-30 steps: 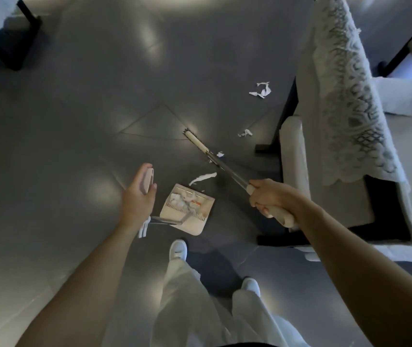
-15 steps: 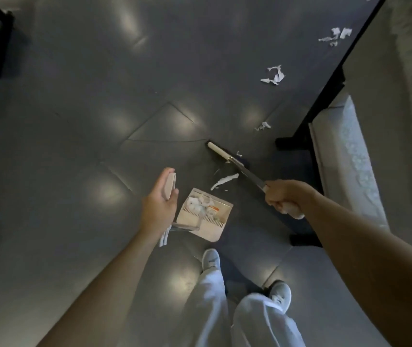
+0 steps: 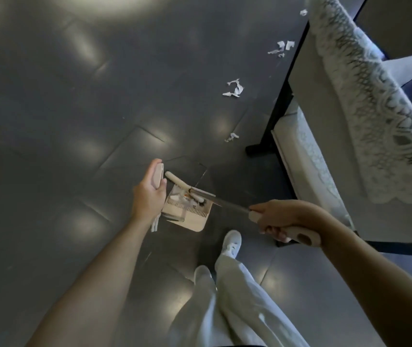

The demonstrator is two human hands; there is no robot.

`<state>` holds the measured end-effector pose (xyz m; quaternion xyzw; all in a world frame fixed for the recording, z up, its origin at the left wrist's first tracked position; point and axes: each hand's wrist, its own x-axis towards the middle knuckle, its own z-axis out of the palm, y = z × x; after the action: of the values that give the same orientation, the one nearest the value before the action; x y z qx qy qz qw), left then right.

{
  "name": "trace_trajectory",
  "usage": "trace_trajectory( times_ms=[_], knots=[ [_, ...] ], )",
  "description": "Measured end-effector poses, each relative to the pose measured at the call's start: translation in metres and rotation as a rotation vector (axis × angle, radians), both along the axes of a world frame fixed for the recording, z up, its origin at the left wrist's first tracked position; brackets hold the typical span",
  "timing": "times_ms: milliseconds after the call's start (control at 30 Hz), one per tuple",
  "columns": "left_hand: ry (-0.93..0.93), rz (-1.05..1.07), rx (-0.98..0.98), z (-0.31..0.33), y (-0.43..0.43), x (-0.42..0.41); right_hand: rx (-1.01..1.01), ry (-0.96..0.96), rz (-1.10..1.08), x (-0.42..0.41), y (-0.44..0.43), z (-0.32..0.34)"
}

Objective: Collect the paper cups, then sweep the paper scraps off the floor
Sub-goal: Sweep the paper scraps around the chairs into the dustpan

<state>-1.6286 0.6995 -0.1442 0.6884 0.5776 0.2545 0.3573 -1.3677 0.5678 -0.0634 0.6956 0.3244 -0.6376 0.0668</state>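
While the left hand (image 3: 150, 194) grips the dustpan (image 3: 190, 217) by its handle and the right hand (image 3: 282, 219) grips the broom (image 3: 225, 202), scraps (image 3: 233, 88) lie on the floor (image 3: 74, 121) beside the chair (image 3: 325, 126); hold the dustpan, seemingly holding paper, level.

The armchair (image 3: 307, 83), pale-upholstered on a black frame (image 3: 278, 106), stands at the right, with a white lace cover (image 3: 375, 108) draped over its back and a lace-patterned seat cushion (image 3: 307, 161) below. Left of the armchair spreads a dark grey tiled floor (image 3: 74, 126), glossy, with thin joints running diagonally and soft pale patches of reflected light scattered across it.
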Motion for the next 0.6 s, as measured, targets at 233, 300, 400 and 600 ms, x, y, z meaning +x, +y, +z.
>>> trace_trajectory(
  times_ms=[233, 300, 400, 600],
  knots=[
    [-0.049, -0.02, 0.005, 0.007, 0.081, 0.06, 0.045, 0.074, -0.352, 0.073, 0.081, -0.003],
    [-0.019, -0.027, 0.012, 0.005, 0.108, 0.082, 0.088, 0.028, -0.395, 0.092, 0.107, -0.006],
    [0.01, -0.053, 0.041, 0.008, 0.149, 0.113, 0.157, -0.06, -0.415, 0.11, 0.139, -0.01],
    [0.027, -0.109, 0.037, 0.002, 0.221, 0.16, 0.198, -0.189, -0.432, 0.15, 0.2, -0.019]
  ],
)
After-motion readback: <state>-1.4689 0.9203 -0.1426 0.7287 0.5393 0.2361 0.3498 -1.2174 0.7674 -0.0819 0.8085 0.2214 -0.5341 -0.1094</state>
